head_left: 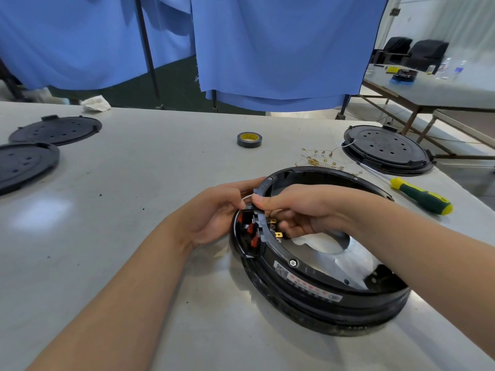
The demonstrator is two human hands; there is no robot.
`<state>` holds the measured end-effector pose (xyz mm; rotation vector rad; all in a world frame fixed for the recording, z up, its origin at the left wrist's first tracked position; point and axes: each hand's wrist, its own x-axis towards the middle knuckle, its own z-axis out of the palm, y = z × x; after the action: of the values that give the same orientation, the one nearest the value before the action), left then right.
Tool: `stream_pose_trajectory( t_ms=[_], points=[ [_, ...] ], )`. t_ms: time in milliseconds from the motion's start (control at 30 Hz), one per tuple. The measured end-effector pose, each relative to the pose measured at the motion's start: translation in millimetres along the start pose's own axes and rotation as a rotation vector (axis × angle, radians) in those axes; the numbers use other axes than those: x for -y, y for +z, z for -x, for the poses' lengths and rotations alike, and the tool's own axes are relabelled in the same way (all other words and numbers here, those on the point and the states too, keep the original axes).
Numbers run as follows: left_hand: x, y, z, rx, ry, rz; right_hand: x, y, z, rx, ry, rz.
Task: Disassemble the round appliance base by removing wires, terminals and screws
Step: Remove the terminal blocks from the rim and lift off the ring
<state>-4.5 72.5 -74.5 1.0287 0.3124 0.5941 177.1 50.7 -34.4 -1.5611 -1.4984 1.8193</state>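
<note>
While it rests tilted on the pale grey table (pixel 134 236), the round black plastic appliance base (pixel 318 285) lies under both hands, which meet at its 10 o'clock rim. The left hand (pixel 214 212) curls around the rim's outside; the right hand (pixel 297 210) reaches inside, pinching a thin white wire (pixel 246 197). Farther off at 2 o'clock lie a green-and-yellow screwdriver (pixel 422 195) and loose brass terminals (pixel 318 160); at 12 o'clock, a black tape roll (pixel 249 139).

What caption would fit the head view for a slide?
Both hands, left and right, work a white wire at the rim of a black round base; screwdriver lies nearby.
</note>
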Motion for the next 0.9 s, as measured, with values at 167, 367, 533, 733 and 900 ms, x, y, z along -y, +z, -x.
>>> stream_pose_trajectory(
  t_ms=[167,367,533,733,900],
  points=[
    [-2,1,1,0.018,-0.011,-0.011,0,0,0,0.02,-0.011,0.016],
    [-11,2,4,-0.246,-0.024,-0.298,-3,-1,-3,0.017,-0.031,0.076],
    [-22,-1,18,-0.315,0.003,-0.583,-2,-2,-2,0.026,-0.047,0.096],
    [-28,5,23,-0.326,0.001,-0.833,1,0,2,0.015,-0.075,0.136],
    [-27,10,20,-0.325,0.004,-0.793,1,3,4,-0.017,-0.082,0.145]
  ],
)
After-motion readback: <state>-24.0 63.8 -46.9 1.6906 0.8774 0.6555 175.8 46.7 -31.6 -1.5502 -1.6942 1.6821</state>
